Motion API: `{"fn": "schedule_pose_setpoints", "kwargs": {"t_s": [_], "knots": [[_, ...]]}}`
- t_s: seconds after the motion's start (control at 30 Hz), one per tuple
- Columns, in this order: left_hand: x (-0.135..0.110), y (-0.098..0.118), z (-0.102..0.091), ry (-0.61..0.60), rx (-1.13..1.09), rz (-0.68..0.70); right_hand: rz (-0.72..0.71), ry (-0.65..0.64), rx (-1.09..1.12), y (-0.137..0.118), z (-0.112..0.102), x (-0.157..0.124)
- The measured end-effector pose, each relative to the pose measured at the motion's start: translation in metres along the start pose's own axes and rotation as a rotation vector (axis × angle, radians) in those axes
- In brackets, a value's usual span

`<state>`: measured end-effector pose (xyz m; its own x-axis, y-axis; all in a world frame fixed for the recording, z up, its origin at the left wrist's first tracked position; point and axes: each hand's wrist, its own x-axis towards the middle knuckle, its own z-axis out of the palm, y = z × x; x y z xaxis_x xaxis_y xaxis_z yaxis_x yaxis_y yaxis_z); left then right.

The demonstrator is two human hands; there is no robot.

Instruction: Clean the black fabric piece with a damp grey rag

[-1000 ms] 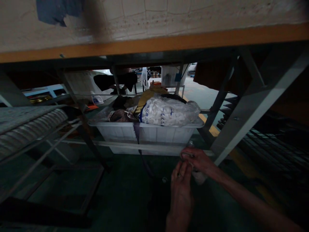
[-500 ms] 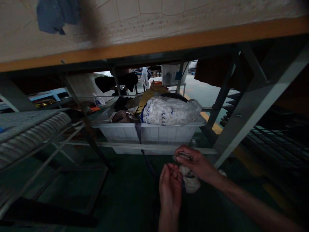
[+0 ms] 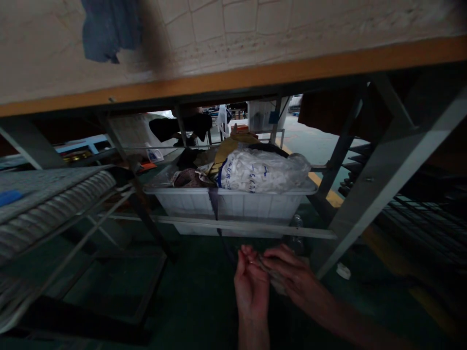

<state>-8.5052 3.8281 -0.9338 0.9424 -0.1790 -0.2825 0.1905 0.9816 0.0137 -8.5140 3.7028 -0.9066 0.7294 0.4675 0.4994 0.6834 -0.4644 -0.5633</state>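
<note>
While our left hand (image 3: 252,287) sits loosely cupped, our right hand (image 3: 292,273) grips what's probably pale cloth (image 3: 279,287), pretty murky down there.

The head camera looks forward (and down) under a nearby table (image 3: 233,80).

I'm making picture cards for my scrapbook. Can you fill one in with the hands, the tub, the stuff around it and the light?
Left hand: palm up, fingers curled
Right hand: beside the left, holding a pale thing too blurry to name
Tub: white, under the table
In the tub: a clear bag with blue writing, and other things
Tub front: a dark strap hangs down
Near the tub: a clear bottle
On the table: a blue scrap
Light: dim
</note>
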Motion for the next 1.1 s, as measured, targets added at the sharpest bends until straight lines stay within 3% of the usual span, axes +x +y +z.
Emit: {"fn": "schedule_pose_setpoints", "kwargs": {"t_s": [0.13,0.2,0.4,0.53,0.63,0.8,0.9,1.1], "knots": [[-0.005,0.002,0.002,-0.141,0.059,0.056,0.049,0.155,-0.125,0.017,-0.007,-0.004],[-0.007,-0.003,0.003,-0.202,0.107,0.029,0.058,0.169,-0.189,0.016,-0.007,-0.002],[-0.007,-0.012,0.000,-0.114,0.067,-0.005,0.037,-0.069,-0.259,0.008,0.007,0.000],[-0.014,-0.014,0.002,-0.165,0.053,-0.050,0.051,0.058,-0.278,0.030,-0.015,0.004],[-0.023,-0.012,0.008,-0.187,0.111,-0.031,-0.003,0.168,-0.237,0.031,-0.026,0.003],[-0.035,-0.004,0.012,-0.218,0.261,0.051,-0.178,0.047,-0.117,-0.005,-0.005,-0.005],[-0.039,-0.003,0.009,-0.237,0.314,0.079,-0.227,-0.050,-0.146,-0.012,-0.002,0.000],[-0.042,-0.005,0.005,-0.218,0.397,0.048,-0.277,0.103,-0.236,0.001,-0.010,0.005]]}}
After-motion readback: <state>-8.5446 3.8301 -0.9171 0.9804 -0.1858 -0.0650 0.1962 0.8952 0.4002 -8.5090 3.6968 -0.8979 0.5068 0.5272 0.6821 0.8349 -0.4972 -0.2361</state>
